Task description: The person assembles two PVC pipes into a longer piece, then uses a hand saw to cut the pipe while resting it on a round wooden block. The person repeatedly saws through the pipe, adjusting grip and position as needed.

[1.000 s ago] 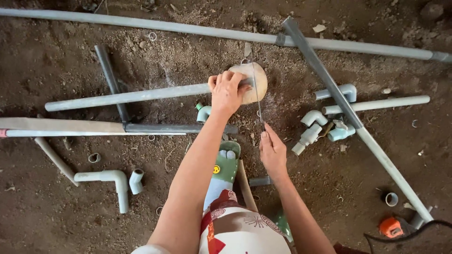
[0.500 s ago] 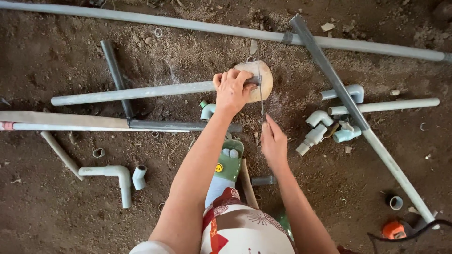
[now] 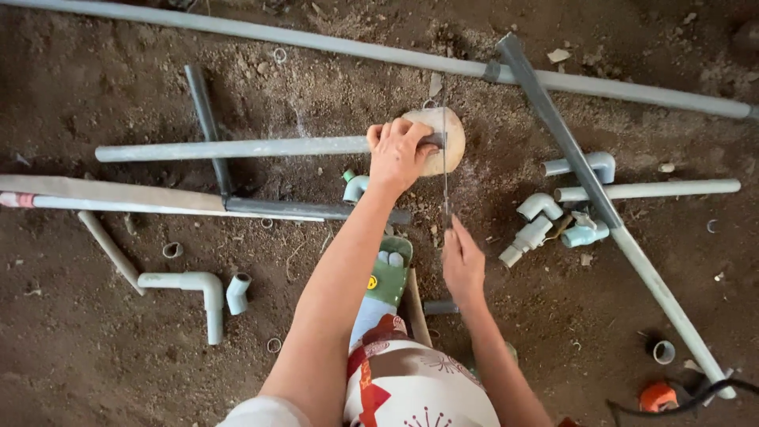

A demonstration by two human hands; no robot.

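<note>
My left hand presses a grey plastic pipe down onto a round pale stone on the dirt floor. My right hand grips the handle end of a thin hacksaw blade, which runs away from me across the pipe's end at the stone. My foot in a green sandal rests on the ground between my arms.
Long grey pipes lie across the back, one diagonal pipe at the right. Elbow and valve fittings sit right of the stone. An L-shaped pipe piece lies at left. Cut rings dot the dirt. An orange tool lies at bottom right.
The view has shifted slightly. My right hand with the saw has moved a little toward me along the cut. My left hand stays on the pipe.
</note>
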